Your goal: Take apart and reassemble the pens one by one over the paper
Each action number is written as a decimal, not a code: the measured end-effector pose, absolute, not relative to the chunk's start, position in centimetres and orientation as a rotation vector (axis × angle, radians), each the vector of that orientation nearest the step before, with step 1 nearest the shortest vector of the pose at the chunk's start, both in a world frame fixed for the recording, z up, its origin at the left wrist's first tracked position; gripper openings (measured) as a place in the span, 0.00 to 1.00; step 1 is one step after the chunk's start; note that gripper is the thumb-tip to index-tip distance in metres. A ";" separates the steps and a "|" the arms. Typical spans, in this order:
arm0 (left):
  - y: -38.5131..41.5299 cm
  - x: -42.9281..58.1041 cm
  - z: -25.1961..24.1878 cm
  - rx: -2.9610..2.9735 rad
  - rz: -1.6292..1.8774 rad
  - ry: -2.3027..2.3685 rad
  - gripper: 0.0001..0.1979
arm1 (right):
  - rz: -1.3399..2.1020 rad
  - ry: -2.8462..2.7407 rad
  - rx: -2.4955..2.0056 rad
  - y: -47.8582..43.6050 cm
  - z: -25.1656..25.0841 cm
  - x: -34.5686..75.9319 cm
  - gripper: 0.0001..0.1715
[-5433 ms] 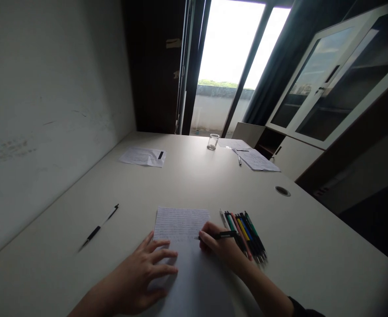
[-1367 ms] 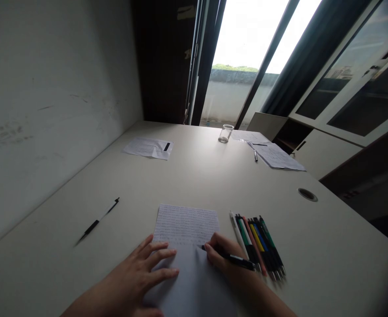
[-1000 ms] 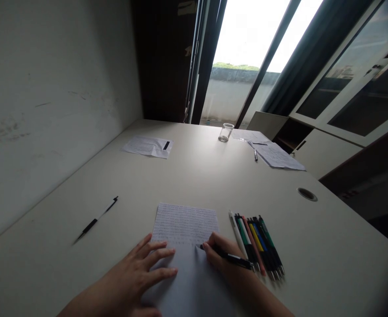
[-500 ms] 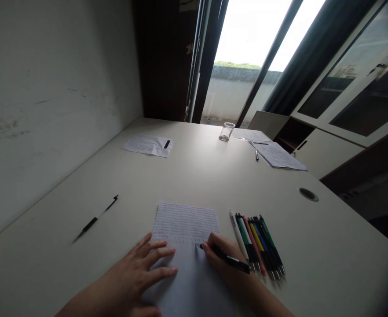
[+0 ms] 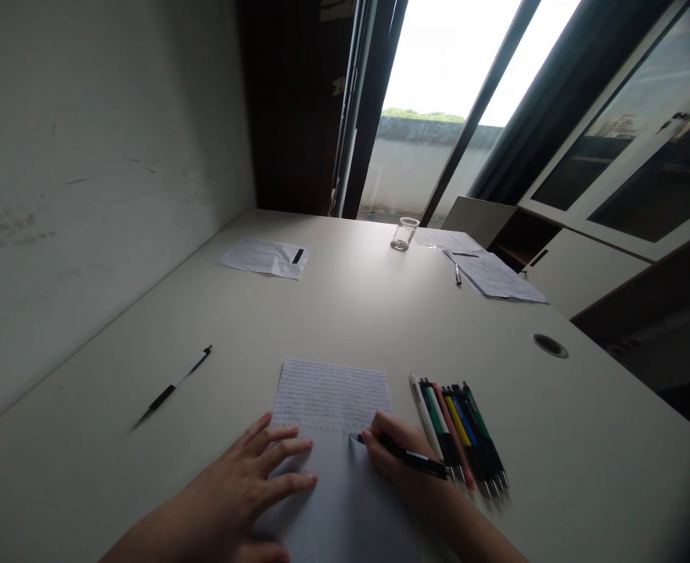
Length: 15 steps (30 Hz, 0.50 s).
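Note:
A sheet of paper lies in front of me, its upper part covered with lines of handwriting and its lower part blank. My left hand rests on the sheet's left side, fingers spread. Pinched in my right hand is a black pen, its tip at the paper just under the last written line. Right beside that hand lies a row of several pens in white, green, red, yellow, blue and black. A white and black pen lies apart on the left.
The white table meets a wall at left. Farther back are a written sheet, a glass jar, a stack of papers and a pen. A round cable hole sits near the right edge.
Both hands hold almost the same positions, the pen tip still at the same line. The whole view has shifted very slightly.

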<state>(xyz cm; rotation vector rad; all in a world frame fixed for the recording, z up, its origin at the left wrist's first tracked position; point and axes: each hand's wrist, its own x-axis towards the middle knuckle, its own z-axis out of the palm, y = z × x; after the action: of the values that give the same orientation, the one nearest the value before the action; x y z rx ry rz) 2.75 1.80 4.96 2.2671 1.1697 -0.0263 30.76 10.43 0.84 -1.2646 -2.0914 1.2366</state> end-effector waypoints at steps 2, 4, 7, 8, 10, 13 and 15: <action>1.7 2.7 5.0 2.268 -0.018 1.169 0.36 | 1.281 -2.057 -1.286 10.4 0.7 30.8 0.15; 1.7 2.6 5.0 2.272 0.003 1.165 0.36 | 1.345 -1.999 -1.319 10.4 0.7 30.8 0.15; 1.6 2.5 4.9 2.280 0.051 1.161 0.36 | 1.404 -1.930 -1.359 10.4 0.7 30.7 0.16; 1.6 2.5 4.8 2.283 0.064 1.160 0.36 | 1.402 -1.928 -1.365 10.4 0.7 30.7 0.16; 1.6 2.5 4.8 2.286 0.079 1.162 0.36 | 1.372 -1.948 -1.365 10.4 0.6 30.6 0.16; 1.5 2.5 4.7 2.291 0.092 1.160 0.36 | 1.315 -1.995 -1.365 10.4 0.5 30.6 0.16; 1.5 2.5 4.6 2.298 0.095 1.157 0.36 | 1.290 -2.014 -1.366 10.4 0.4 30.6 0.15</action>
<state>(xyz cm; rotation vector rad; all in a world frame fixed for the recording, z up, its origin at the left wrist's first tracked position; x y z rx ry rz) 2.46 1.53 4.60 2.2985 1.1566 0.0955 30.59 10.38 0.42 -1.3660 -2.0141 1.2903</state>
